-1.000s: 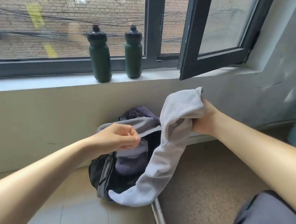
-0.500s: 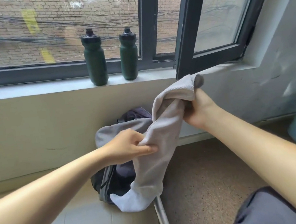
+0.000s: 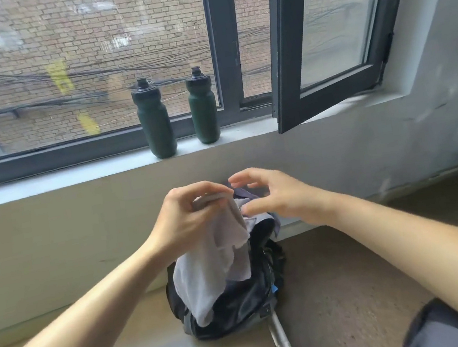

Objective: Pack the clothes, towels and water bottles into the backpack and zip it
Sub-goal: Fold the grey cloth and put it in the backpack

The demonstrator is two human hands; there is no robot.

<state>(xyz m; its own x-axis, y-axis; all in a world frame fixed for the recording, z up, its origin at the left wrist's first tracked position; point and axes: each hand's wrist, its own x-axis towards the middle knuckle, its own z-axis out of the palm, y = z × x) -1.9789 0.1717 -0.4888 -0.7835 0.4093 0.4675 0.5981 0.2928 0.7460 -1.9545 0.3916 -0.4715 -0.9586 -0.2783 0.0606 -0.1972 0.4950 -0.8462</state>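
Grey towel (image 3: 214,264) hung from a person's left hand (image 3: 190,220), fingers curled round its bunched top, the cloth draping over the open mouth of a black backpack (image 3: 241,305) on the floor by the far wall. The right hand (image 3: 278,195) hovered just right of the towel, fingers spread and loosely bent, gripping nothing. On the far windowsill (image 3: 74,178), the left water bottle (image 3: 154,122) and right water bottle (image 3: 202,109), both dark green, stood upright, well apart from the backpack.
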